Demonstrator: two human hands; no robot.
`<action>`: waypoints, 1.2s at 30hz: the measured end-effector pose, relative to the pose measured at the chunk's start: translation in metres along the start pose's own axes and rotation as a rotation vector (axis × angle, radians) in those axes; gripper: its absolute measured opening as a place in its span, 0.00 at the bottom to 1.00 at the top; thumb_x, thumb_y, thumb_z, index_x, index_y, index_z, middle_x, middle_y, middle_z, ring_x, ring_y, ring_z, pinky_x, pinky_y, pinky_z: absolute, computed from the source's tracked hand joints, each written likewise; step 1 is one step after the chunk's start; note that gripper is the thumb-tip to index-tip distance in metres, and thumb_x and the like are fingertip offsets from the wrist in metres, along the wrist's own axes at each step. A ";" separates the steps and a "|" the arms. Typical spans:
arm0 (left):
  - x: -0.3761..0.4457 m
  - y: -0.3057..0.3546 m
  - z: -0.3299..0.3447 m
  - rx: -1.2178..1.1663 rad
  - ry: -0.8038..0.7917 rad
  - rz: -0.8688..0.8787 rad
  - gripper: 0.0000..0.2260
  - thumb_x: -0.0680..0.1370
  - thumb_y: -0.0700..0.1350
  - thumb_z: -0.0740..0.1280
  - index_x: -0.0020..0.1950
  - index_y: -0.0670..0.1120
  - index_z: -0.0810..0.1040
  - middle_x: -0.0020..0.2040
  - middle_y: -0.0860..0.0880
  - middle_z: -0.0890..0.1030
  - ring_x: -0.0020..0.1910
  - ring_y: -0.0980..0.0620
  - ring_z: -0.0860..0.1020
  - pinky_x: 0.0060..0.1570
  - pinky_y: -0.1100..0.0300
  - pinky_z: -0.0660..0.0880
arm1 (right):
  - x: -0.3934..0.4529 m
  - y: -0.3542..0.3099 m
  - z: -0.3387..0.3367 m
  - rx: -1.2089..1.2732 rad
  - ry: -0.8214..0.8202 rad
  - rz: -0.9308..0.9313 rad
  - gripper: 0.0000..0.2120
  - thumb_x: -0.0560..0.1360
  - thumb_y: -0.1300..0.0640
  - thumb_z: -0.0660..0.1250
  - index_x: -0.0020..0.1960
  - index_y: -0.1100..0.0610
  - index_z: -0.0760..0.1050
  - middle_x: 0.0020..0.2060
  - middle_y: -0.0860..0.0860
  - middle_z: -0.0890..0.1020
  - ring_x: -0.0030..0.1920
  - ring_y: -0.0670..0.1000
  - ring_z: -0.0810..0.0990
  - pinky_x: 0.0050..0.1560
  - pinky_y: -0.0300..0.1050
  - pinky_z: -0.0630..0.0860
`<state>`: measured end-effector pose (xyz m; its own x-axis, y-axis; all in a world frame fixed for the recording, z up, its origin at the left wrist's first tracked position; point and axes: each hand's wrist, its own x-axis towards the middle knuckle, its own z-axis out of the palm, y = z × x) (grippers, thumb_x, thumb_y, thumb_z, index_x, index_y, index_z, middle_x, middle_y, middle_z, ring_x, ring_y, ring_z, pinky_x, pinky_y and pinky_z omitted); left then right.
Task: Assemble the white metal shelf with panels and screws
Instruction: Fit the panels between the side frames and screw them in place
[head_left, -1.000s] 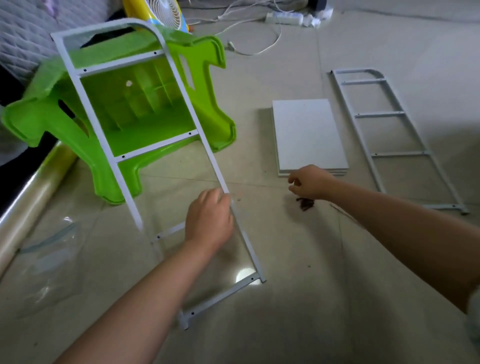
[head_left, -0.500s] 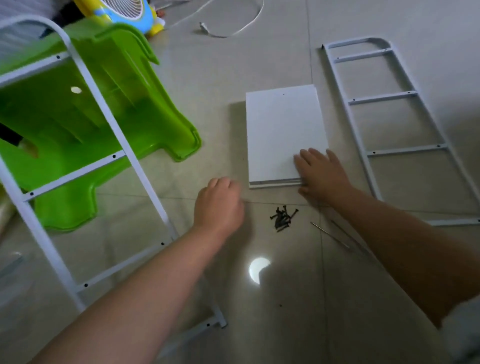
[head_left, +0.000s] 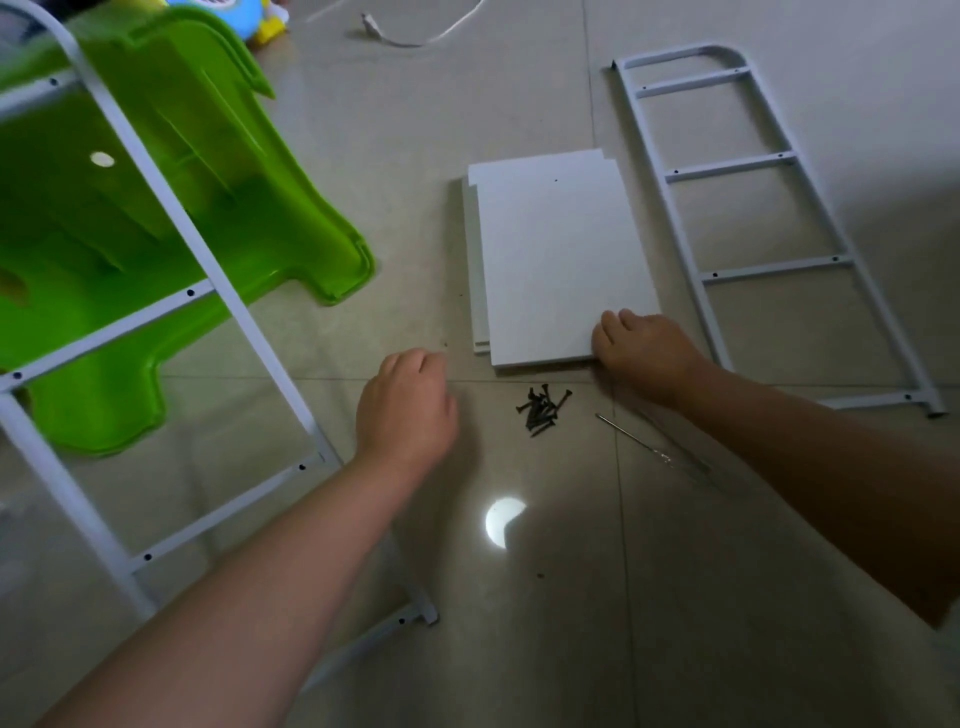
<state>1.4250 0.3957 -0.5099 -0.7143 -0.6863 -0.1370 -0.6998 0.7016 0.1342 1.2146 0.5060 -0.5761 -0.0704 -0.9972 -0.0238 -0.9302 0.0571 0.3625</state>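
The top white panel (head_left: 561, 260) (smooth, flat, rectangular) of a floor stack is gripped at its near right corner by the right hand (head_left: 644, 353). Black screws (head_left: 543, 410) are heaped just before it. The left hand (head_left: 405, 405) is held loosely curled, holding nothing, beside the tubular white side frame (head_left: 228, 312).

The floor (head_left: 519, 649) is pale glossy tile with thin grout lines and a round bright reflection near the middle. A stack of white panels (head_left: 556, 260) lies flat at the centre. Just in front of it sits a small heap of black screws (head_left: 543, 410), and beside them to the right a thin metal tool (head_left: 649, 449). A white ladder-like frame (head_left: 753, 218) lies flat to the right. A green plastic stool (head_left: 130, 208) lies tipped over at the left, with a second white frame (head_left: 218, 312) across it. A white cable (head_left: 415, 36) trails at the far edge.
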 end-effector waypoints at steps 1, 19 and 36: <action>-0.002 -0.002 -0.002 -0.003 0.004 0.002 0.17 0.77 0.39 0.57 0.66 0.41 0.70 0.63 0.44 0.73 0.63 0.45 0.68 0.57 0.55 0.66 | -0.004 0.002 -0.005 0.001 0.017 0.004 0.11 0.54 0.69 0.66 0.36 0.64 0.69 0.24 0.55 0.75 0.21 0.53 0.73 0.19 0.36 0.65; -0.044 -0.060 -0.104 0.033 0.074 -0.105 0.13 0.77 0.42 0.58 0.61 0.42 0.73 0.60 0.43 0.74 0.61 0.43 0.71 0.53 0.54 0.70 | 0.039 0.000 -0.269 0.015 0.095 0.236 0.11 0.73 0.65 0.59 0.55 0.64 0.71 0.51 0.59 0.75 0.51 0.60 0.75 0.37 0.46 0.64; -0.107 -0.131 -0.031 0.443 -0.177 -0.129 0.13 0.81 0.40 0.52 0.63 0.44 0.70 0.60 0.47 0.72 0.60 0.47 0.72 0.51 0.58 0.70 | 0.004 -0.075 -0.263 0.362 0.028 0.243 0.04 0.75 0.60 0.58 0.47 0.61 0.70 0.49 0.58 0.76 0.51 0.60 0.74 0.40 0.43 0.62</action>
<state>1.5933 0.3710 -0.4828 -0.5835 -0.7567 -0.2949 -0.6862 0.6536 -0.3194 1.3788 0.4850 -0.3588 -0.2976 -0.9534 0.0493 -0.9545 0.2982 0.0043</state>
